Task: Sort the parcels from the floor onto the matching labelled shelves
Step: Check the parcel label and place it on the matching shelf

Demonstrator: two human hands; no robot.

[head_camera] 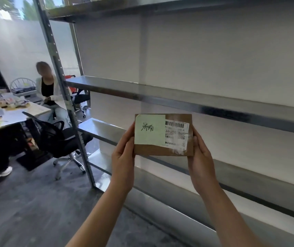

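Your left arm (99, 209) and your right arm (232, 211) are bare all the way from the bottom edge of the view up to the wrists. Both arms are slim and smooth. Your left hand (123, 157) and your right hand (200, 158) are bare too, with long, thin fingers (199, 139). The view is too blurry to show your nails.

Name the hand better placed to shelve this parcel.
Right, likely: both hands grip the parcel, but the right hand is farther along the shelves, the left hand nearer the end post.
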